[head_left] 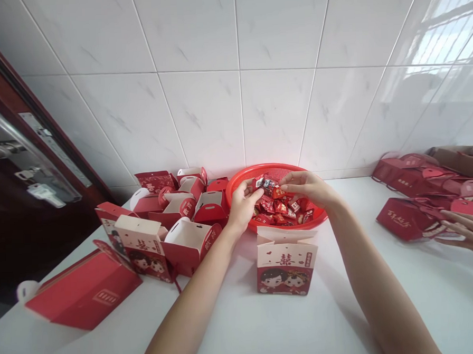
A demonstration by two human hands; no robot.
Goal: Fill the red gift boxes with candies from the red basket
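Note:
Over a red plastic basket my left hand is closed, with wrapped candies between thumb and fingers. My right hand reaches over the basket from the right, its fingers drawn together close to the candies; what they pinch, if anything, is unclear. Several more red-wrapped candies fill the basket below. Between my forearms a white and red gift box with two cartoon figures stands upright in front of the basket, its top flaps raised and apart.
Several open red boxes crowd the table left of the basket, with a larger red box nearer the front. At right, another person's hand touches a pile of dark red boxes. A tiled wall stands behind; a door is at left.

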